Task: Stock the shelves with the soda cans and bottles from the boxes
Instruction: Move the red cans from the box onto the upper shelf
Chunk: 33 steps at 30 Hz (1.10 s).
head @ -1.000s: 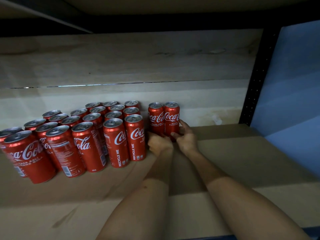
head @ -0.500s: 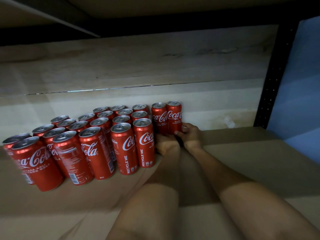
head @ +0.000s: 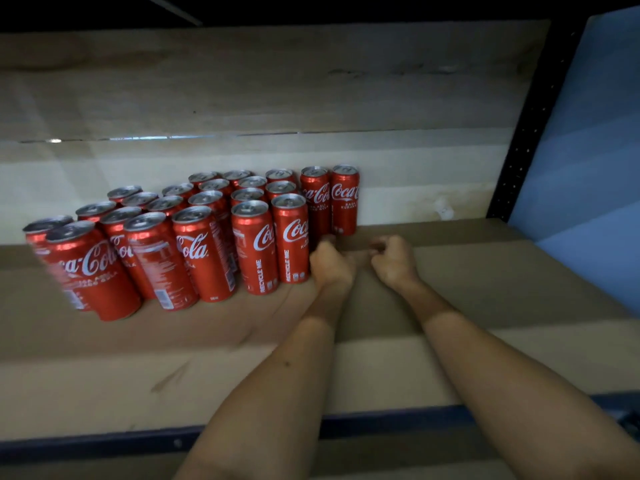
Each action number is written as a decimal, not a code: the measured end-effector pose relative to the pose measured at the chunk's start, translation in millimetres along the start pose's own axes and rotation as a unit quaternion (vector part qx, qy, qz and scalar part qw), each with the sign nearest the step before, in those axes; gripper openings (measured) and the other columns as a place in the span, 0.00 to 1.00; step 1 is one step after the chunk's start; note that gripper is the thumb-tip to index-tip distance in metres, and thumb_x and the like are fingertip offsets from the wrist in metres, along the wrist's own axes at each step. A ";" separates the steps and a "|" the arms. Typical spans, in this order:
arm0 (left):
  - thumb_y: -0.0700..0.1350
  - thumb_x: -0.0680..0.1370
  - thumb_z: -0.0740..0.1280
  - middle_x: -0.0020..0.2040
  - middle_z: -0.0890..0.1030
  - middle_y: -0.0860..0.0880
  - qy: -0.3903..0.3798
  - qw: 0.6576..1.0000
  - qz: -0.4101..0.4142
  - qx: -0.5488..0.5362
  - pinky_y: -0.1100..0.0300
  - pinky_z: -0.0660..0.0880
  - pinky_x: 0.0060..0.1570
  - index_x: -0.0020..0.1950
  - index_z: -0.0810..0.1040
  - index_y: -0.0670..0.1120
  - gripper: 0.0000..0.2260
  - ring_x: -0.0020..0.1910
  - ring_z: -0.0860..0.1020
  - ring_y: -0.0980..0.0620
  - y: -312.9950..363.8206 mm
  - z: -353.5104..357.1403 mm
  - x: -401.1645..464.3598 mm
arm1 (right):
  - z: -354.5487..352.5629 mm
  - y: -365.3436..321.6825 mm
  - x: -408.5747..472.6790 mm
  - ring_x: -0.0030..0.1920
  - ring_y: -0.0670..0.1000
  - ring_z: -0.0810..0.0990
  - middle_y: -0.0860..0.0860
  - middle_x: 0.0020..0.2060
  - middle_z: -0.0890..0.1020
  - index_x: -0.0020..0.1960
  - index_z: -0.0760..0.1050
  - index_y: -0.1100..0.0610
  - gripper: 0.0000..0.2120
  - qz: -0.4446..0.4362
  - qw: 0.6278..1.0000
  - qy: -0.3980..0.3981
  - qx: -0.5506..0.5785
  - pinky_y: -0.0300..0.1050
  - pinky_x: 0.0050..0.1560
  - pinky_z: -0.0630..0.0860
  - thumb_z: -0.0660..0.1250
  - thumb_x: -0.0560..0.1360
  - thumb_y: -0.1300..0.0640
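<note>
Cardboard-lined shelf board with a dark blue metal front edge runs nearest, both bare forearms reaching in over it. Farther in, the left hand and right hand hover with fingers loosely curled, holding nothing, just short of the cans. Beyond them red aluminium Coca-Cola cans stand upright in packed rows against the pale back panel; the rightmost pair extends the back row. Much of the shelf's right side remains unfilled, so I judge stocking only partly done. Boxes and bottles are out of view; left cans blur
</note>
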State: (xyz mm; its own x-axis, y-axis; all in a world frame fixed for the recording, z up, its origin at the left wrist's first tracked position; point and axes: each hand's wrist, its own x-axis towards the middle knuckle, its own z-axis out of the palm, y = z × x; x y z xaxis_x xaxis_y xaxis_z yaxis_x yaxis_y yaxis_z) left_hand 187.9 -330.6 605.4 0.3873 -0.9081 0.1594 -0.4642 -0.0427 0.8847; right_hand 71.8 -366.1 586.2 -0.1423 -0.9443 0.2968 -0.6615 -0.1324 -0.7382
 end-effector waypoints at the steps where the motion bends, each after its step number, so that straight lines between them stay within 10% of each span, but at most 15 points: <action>1: 0.35 0.73 0.65 0.59 0.81 0.41 -0.012 1.000 0.007 0.006 0.57 0.71 0.63 0.62 0.78 0.42 0.18 0.61 0.77 0.42 -2.4 -3.7 -5.9 | -5.3 0.4 -9.2 0.54 0.55 0.82 0.57 0.51 0.85 0.54 0.83 0.60 0.13 -0.004 1.000 -0.008 -0.022 0.44 0.60 0.76 0.67 0.72 0.66; 16: 0.47 0.78 0.62 0.66 0.76 0.41 -0.247 0.914 0.208 0.247 0.55 0.69 0.66 0.65 0.76 0.42 0.17 0.65 0.73 0.42 -35.8 -89.9 -88.2 | -45.4 -43.5 -169.3 0.58 0.58 0.80 0.54 0.58 0.82 0.61 0.79 0.52 0.15 -0.016 0.976 -0.082 -0.202 0.51 0.59 0.76 0.62 0.77 0.53; 28: 0.46 0.77 0.61 0.70 0.73 0.41 -0.171 0.822 0.449 0.305 0.50 0.65 0.70 0.70 0.72 0.39 0.23 0.70 0.71 0.43 -113.1 -200.5 -175.2 | -3.7 -56.8 -307.1 0.72 0.57 0.69 0.56 0.67 0.77 0.66 0.76 0.60 0.20 -0.093 0.973 0.104 -0.184 0.53 0.74 0.60 0.57 0.79 0.55; 33: 0.40 0.73 0.62 0.78 0.58 0.37 -0.141 0.777 0.522 0.323 0.42 0.53 0.75 0.75 0.64 0.36 0.29 0.78 0.54 0.39 -179.2 -221.8 -203.4 | 27.6 -43.7 -351.0 0.77 0.61 0.58 0.62 0.76 0.62 0.72 0.68 0.66 0.24 -0.157 0.967 0.134 -0.147 0.51 0.75 0.60 0.62 0.76 0.63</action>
State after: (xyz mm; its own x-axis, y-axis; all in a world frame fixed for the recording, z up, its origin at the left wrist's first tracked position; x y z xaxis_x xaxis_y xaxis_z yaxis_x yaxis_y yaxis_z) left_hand 369.0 -45.8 511.6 -0.6167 -0.6400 0.4583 -0.7461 0.6609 -0.0812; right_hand 171.0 -37.3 497.6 -0.0601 -0.7547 0.6533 -0.8782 -0.2711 -0.3940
